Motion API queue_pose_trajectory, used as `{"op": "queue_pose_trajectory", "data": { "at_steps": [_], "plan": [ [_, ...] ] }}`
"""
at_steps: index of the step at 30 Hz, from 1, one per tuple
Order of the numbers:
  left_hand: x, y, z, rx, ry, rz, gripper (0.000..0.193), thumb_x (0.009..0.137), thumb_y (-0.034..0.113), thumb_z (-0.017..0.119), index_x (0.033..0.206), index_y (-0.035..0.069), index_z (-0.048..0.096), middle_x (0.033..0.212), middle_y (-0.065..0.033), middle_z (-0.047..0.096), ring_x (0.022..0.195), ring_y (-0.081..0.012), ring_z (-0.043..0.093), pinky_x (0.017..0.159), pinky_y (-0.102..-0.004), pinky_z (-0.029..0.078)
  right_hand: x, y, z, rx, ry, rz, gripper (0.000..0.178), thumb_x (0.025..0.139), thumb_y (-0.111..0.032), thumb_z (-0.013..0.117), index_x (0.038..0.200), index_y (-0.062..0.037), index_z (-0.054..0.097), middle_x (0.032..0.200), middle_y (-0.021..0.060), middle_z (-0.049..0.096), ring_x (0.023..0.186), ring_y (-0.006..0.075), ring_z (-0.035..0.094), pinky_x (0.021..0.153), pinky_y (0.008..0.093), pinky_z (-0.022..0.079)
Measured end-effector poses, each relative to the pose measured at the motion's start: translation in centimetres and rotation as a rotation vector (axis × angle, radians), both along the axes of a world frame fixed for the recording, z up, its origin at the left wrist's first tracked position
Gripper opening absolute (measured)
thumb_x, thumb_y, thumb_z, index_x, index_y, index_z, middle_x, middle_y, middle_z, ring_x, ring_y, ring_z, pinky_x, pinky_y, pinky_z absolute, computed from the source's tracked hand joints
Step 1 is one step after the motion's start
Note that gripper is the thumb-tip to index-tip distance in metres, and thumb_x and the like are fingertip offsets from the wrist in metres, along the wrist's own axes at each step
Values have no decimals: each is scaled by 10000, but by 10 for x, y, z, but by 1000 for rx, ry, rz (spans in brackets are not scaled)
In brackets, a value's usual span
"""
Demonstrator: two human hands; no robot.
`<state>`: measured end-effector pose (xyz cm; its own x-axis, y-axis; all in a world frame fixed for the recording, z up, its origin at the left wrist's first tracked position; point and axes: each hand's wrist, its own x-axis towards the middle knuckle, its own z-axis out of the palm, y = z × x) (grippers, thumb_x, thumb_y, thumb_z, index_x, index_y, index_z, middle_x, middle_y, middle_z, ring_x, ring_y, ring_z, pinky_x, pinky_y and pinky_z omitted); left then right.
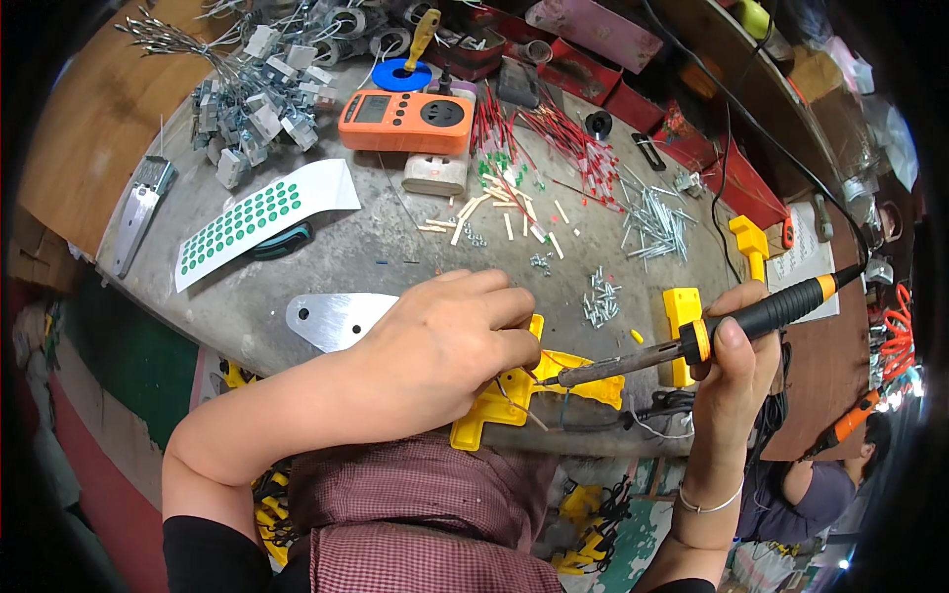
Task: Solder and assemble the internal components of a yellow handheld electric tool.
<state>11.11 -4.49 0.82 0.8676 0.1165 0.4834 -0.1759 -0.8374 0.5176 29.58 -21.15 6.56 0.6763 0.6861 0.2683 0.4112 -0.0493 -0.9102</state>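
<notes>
grey workbench [242, 316] spans the frame. right hand [736, 346] grasps a soldering iron [689, 343], right of centre; left hand [455, 336] curls at the yellow plastic housing [484, 413], lower centre, exact grip obscured. housing likely light, stiff: steady its edges; hold iron by black handle [791, 305] only.

We held a soldering iron [647, 358], right hand [736, 361] past three o'clock, over a yellow casing [484, 415] at five; an orange meter [405, 124] sat at eleven.

One soldering iron [682, 348], one orange meter [405, 122], one sticker sheet [267, 223], one yellow-handled screwdriver [425, 38]; screws [601, 299] too heaped to count.
</notes>
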Motion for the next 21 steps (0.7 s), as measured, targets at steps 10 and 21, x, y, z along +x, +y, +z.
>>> {"op": "queue_pose_trajectory", "data": {
  "at_steps": [10,21],
  "plan": [
    [-4,3,3,-21,-50,50,266,598,-32,700,848,60,692,805,-62,556,762,-260,557,639,-366,462,1,-3,1,8,-2,-17,413,826,-410,648,957,-39,523,667,-14,507,526,34,417,471,177,300],
    [-14,5,6,-34,-44,86,208,610,-23,728,802,47,691,763,-65,551,723,-260,548,628,-360,447,4,-9,2,23,-6,-18,394,834,-395,641,954,-38,524,687,-9,505,526,32,413,468,175,295]
  ]
}}
